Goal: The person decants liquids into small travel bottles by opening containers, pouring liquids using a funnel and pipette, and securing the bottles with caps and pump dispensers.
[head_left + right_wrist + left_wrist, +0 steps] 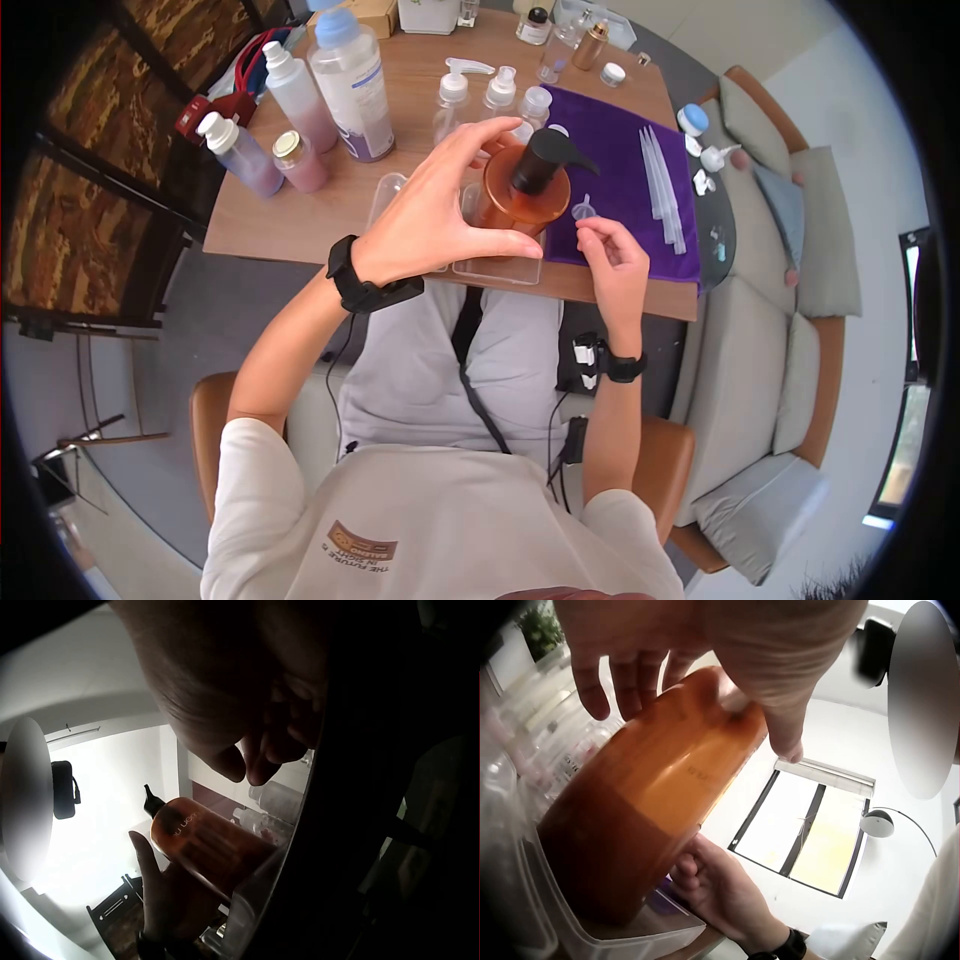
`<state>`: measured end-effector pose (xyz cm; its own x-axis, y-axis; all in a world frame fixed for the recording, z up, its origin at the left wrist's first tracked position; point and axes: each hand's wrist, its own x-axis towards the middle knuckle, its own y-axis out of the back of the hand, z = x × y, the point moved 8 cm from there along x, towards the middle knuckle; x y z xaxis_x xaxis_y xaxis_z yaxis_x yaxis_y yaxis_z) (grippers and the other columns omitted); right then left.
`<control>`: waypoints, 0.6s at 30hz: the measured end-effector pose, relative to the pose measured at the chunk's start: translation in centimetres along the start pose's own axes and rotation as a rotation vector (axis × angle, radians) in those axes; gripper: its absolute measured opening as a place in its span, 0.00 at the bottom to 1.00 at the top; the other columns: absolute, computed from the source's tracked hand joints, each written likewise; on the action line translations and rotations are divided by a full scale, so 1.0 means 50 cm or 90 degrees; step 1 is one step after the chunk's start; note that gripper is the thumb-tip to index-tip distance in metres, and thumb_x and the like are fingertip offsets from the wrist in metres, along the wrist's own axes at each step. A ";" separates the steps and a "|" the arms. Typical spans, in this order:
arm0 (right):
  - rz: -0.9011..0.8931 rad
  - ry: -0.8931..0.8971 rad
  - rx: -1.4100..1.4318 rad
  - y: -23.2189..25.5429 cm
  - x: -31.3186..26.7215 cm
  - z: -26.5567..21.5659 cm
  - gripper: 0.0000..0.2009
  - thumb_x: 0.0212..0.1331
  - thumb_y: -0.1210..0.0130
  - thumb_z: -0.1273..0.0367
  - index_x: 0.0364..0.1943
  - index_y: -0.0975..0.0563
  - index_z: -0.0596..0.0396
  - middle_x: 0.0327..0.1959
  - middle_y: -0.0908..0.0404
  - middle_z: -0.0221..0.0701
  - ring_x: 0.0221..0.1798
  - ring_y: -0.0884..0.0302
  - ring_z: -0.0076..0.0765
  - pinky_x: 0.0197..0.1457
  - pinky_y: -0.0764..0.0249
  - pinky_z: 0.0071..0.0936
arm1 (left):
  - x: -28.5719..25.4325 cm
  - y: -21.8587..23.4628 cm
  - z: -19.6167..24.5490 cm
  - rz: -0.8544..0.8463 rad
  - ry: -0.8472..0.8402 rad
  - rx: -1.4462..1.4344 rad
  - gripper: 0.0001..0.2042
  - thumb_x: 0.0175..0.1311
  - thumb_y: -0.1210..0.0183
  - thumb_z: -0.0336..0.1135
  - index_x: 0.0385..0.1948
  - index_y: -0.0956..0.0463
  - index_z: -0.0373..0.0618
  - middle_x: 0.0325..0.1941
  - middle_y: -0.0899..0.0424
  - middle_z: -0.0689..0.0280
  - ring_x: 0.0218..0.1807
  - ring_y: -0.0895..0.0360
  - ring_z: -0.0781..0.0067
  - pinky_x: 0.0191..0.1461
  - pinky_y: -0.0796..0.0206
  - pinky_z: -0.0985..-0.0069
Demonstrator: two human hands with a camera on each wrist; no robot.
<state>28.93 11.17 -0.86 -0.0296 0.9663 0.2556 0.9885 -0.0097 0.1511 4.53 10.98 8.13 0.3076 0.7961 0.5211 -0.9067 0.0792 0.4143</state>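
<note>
An amber pump bottle (522,190) with a black pump head (540,165) stands in a clear plastic tray (497,273). My left hand (430,205) is spread in a wide C around the bottle's upper part, its thumb stretched out on the near side. In the left wrist view, fingers and thumb of the left hand (697,645) lie on opposite sides of the amber bottle (645,795). Right of the bottle, my right hand (618,262) pinches a small clear funnel (583,209) between thumb and fingertips, over a purple cloth (600,130).
Several clear pump bottles (453,95) stand just behind the amber one. A large blue-capped bottle (352,95) and smaller tinted bottles (247,158) are at the left. Clear pipettes (660,190) lie on the cloth. Cosmetic jars (533,27) and bottles line the back.
</note>
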 end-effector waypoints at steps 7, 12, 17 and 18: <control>0.038 0.030 -0.016 0.006 -0.002 -0.003 0.09 0.72 0.38 0.75 0.51 0.17 0.63 0.42 0.15 0.25 0.41 0.22 0.15 0.48 0.26 0.16 | -0.009 0.011 0.009 0.048 -0.008 -0.055 0.48 0.48 0.18 0.44 0.74 0.34 0.46 0.70 0.21 0.59 0.68 0.23 0.62 0.75 0.34 0.63; 0.060 0.045 -0.052 0.010 0.000 -0.067 0.09 0.73 0.40 0.76 0.53 0.18 0.63 0.48 0.14 0.29 0.49 0.17 0.21 0.55 0.23 0.19 | -0.009 0.010 0.001 0.069 -0.028 -0.079 0.44 0.53 0.20 0.42 0.74 0.33 0.47 0.67 0.20 0.59 0.67 0.23 0.62 0.75 0.34 0.63; -0.048 0.147 -0.059 -0.031 0.031 -0.216 0.17 0.64 0.34 0.76 0.57 0.20 0.61 0.50 0.14 0.31 0.51 0.19 0.23 0.54 0.25 0.20 | -0.010 0.005 0.006 0.069 -0.020 -0.096 0.41 0.57 0.23 0.44 0.73 0.34 0.45 0.62 0.20 0.56 0.69 0.27 0.56 0.73 0.35 0.62; -0.077 0.152 -0.089 -0.052 0.039 -0.238 0.19 0.62 0.31 0.75 0.57 0.20 0.60 0.50 0.14 0.31 0.50 0.19 0.23 0.53 0.25 0.21 | -0.007 0.003 0.006 0.068 -0.019 -0.105 0.42 0.57 0.23 0.44 0.73 0.34 0.45 0.62 0.20 0.56 0.69 0.27 0.56 0.73 0.35 0.62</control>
<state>24.55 10.01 10.62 -0.1966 0.8751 0.4423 0.9461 0.0509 0.3199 4.36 10.52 8.23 0.2131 0.7870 0.5790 -0.9690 0.0946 0.2281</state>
